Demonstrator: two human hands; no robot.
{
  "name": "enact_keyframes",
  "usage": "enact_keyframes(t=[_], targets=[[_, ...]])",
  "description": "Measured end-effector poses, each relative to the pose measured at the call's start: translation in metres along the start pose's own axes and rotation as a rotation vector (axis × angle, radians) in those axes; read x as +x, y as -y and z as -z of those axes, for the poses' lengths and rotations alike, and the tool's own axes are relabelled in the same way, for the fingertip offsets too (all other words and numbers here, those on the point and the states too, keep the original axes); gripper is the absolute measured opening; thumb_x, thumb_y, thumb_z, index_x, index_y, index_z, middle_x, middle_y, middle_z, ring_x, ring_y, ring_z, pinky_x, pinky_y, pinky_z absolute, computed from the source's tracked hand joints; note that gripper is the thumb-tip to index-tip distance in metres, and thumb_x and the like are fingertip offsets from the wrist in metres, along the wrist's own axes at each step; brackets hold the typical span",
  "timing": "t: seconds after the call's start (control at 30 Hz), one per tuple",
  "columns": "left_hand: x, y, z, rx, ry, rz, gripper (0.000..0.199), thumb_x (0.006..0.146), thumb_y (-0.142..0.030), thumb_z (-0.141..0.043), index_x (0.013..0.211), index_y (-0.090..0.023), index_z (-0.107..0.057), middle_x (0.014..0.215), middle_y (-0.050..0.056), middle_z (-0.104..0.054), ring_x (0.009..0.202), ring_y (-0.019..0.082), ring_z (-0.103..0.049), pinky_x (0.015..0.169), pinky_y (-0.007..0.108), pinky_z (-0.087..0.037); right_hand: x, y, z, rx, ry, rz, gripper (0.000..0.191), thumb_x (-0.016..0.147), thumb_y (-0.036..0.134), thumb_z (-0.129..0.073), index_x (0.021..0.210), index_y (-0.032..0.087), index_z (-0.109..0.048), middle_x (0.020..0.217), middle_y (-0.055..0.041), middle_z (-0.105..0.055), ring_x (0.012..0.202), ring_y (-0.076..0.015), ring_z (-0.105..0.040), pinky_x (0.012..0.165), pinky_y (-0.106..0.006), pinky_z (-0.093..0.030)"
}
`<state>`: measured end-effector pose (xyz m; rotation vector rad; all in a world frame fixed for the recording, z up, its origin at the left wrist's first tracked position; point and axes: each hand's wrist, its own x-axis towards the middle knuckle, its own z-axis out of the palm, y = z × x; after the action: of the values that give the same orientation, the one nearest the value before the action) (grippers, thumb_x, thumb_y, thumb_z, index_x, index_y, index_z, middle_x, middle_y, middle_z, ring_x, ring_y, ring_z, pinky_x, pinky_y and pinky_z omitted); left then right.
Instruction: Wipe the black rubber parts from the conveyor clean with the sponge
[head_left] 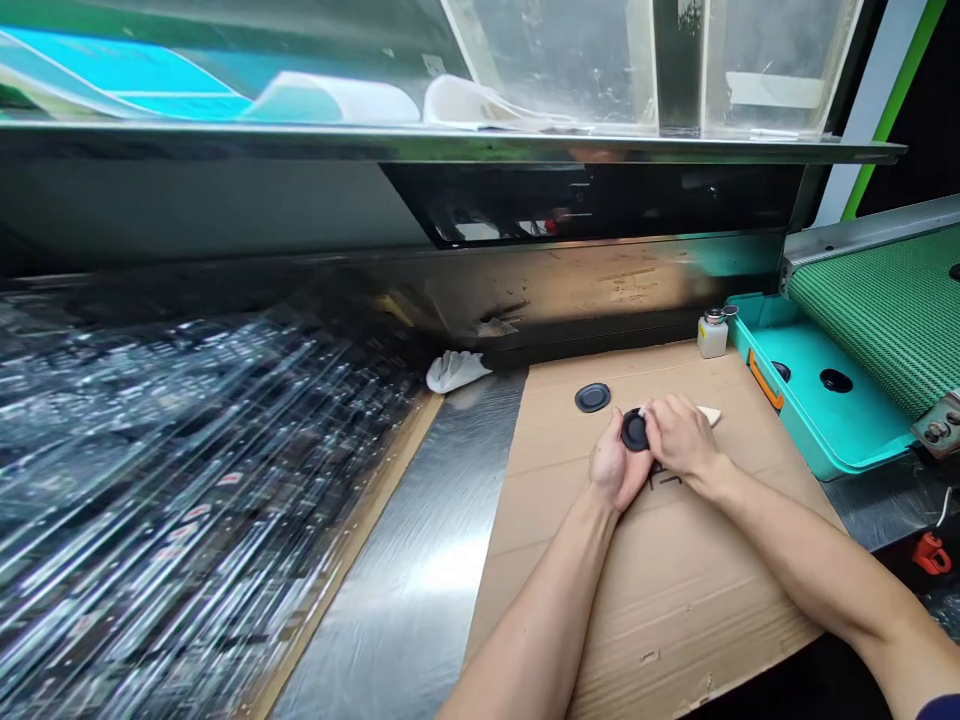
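One round black disc (635, 431), between left hand (616, 462), right hand (679, 435)

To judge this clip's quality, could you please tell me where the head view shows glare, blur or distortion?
In the head view, streaky blur fills the left side, glare whitens the steel sheet, and the wide lens stretches the left forearm; the right hand is sharp.
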<state>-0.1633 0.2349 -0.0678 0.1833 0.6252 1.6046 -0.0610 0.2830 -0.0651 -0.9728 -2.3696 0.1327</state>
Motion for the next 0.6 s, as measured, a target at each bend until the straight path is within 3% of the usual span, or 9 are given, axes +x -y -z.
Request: enact_keyframes(t=[0.27,0.43,0.6], targets=[[-0.001,-0.01,0.0,0.002,-0.023,-0.043,0.046,0.103,-0.042,-0.034,0.11,-0.011,-0.067,0.131,0.02,-0.065,0.13,0.029,-0.056,0.109,0.048,-0.048,-0.005,-0.015,0.002,0.119,0.052,0.017,0.013,0.095,0.02,-0.048,0.091,0.02,-0.061,0.093,-0.0078,-0.065,0.09,-0.0215,-0.058,0.083,-0.032,-0.044],[0.002,-0.007,0.002,-0.008,-0.033,-0.055,0.049,0.103,-0.044,-0.033,0.105,-0.009,-0.067,0.131,0.022,-0.064,0.13,0.03,-0.056,0.11,0.048,-0.047,-0.009,0.0,-0.001,0.175,0.042,0.09,0.015,0.093,0.019,-0.048,0.09,0.018,-0.062,0.093,-0.0092,-0.065,0.09,-0.0215,-0.058,0.083,-0.032,-0.045],[0.002,-0.009,0.003,-0.024,-0.026,-0.011,0.045,0.101,-0.046,-0.038,0.103,-0.012,-0.067,0.131,0.02,-0.064,0.128,0.032,-0.058,0.107,0.054,-0.048,-0.012,0.021,0.003,0.569,0.098,0.11,0.012,0.087,0.019,-0.055,0.082,0.018,-0.066,0.083,-0.0043,-0.067,0.078,-0.0171,-0.06,0.075,-0.029,-0.047]])
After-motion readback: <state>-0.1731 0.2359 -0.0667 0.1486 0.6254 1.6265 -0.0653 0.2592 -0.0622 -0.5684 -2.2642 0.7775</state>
